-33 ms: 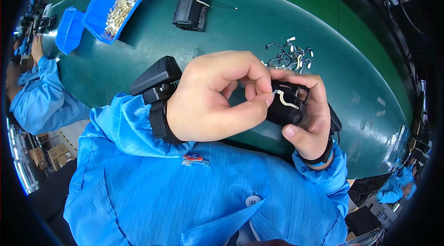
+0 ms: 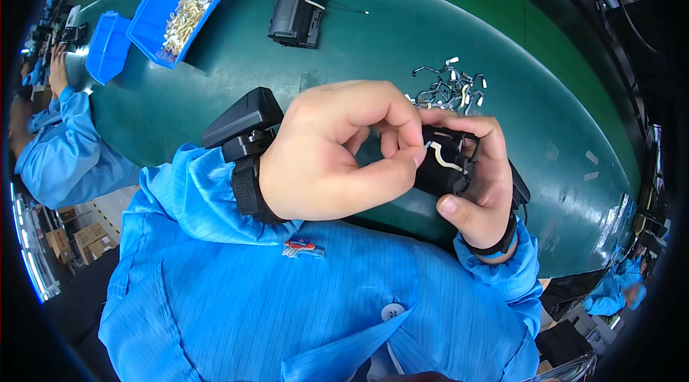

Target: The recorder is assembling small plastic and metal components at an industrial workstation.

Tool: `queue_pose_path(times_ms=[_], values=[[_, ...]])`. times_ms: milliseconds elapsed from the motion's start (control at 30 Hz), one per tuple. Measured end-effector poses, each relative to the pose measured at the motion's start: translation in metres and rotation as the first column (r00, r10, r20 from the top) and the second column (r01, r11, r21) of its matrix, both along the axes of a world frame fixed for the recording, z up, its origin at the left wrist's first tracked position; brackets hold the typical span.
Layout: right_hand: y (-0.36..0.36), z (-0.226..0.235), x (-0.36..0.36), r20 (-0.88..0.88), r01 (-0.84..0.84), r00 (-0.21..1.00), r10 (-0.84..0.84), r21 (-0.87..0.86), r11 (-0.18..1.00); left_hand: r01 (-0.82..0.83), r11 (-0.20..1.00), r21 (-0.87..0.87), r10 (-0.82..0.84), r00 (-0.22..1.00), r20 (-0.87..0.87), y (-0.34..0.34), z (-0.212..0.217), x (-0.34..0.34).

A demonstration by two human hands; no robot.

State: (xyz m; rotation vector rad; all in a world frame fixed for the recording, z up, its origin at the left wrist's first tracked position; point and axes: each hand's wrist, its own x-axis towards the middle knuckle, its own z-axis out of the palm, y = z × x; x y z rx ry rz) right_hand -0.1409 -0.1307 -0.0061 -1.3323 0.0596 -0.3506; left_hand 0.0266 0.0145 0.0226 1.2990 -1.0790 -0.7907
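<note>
My right hand (image 2: pixel 484 166) is wrapped round a black plastic housing (image 2: pixel 436 175), with fingers over its far side and thumb at its near edge. A cream-coloured curved strip (image 2: pixel 446 158) lies across the top of the housing. My left hand (image 2: pixel 334 152) is closed in a pinch, thumb and forefinger meeting right at the strip's left end. What sits between those fingertips is too small and hidden to make out. Just beyond the housing lies a heap of small dark bent metal pieces with white ends (image 2: pixel 459 87) on the table.
Farther off on the green table (image 2: pixel 359 52) sits another black housing (image 2: pixel 296 17) with a thin wire beside it. A blue bin (image 2: pixel 146 23) of small cream parts and a smaller blue bin (image 2: pixel 108 52) stand at the far left. A co-worker's sleeve (image 2: pixel 68 145) reaches in there.
</note>
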Motion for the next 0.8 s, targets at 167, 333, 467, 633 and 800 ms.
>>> queue_pose_path(times_ms=[167, 333, 467, 633, 800], values=[[-0.002, 0.001, -0.002, 0.005, 0.003, 1.0, -0.002, -0.024, 1.0, 0.033, 0.995, 0.095, -0.034, 0.999, 0.005, 0.002, 0.004, 0.0], [0.001, 0.001, -0.003, -0.014, 0.037, 0.999, -0.036, 0.05, 0.998, 0.091, 0.992, 0.093, -0.089, 0.996, -0.026, 0.002, 0.002, 0.0], [0.002, 0.002, -0.002, -0.053, 0.057, 0.997, -0.052, 0.092, 0.994, 0.12, 0.991, 0.06, -0.12, 0.993, 0.003, -0.002, -0.001, 0.003], [0.001, 0.005, -0.002, -0.069, 0.049, 0.997, -0.043, 0.09, 0.995, 0.144, 0.989, -0.031, -0.145, 0.989, -0.042, -0.003, -0.006, 0.0], [0.002, 0.005, -0.003, -0.063, 0.033, 0.998, -0.028, 0.086, 0.996, 0.208, 0.976, -0.07, -0.208, 0.978, 0.003, -0.007, -0.006, 0.001]])
